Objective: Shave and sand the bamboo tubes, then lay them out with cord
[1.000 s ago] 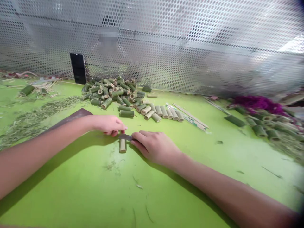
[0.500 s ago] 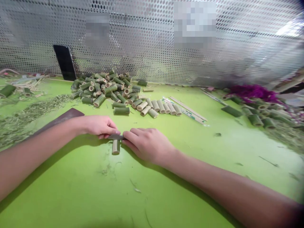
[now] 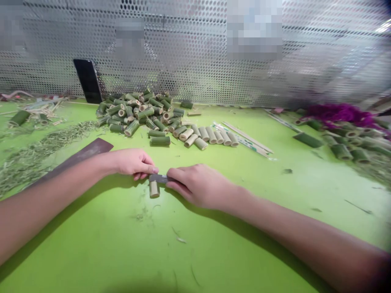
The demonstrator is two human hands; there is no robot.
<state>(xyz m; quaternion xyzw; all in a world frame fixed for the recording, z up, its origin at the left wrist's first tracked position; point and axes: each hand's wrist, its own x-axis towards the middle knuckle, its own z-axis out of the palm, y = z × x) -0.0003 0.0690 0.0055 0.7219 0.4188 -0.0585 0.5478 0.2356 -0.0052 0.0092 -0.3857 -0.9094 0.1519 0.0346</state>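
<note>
At the centre of the green table lies a short bamboo piece [image 3: 154, 190], its near end toward me. Its outer skin is green at the sides, with a pale bare strip along the top. The fingertips of my left hand [image 3: 136, 162] are closed on its far end. My right hand [image 3: 203, 187] is wrapped around a small knife [image 3: 158, 178], with the grey blade lying across the top of the bamboo. The knife's handle is hidden in my palm, and the blade covers part of the bamboo.
Behind my hands is a heap of green bamboo pieces [image 3: 143, 110], with several pale peeled pieces [image 3: 210, 134] beside it. A dark flat board [image 3: 82, 158] lies under my left forearm. A phone [image 3: 88, 81] leans on the perforated metal screen [image 3: 189, 53]. Purple fibres [image 3: 339, 114] top more bamboo at right.
The knife blade has turned, so more of its flat face shows over the bamboo. The whole view has shifted slightly. Both hands keep their holds.
</note>
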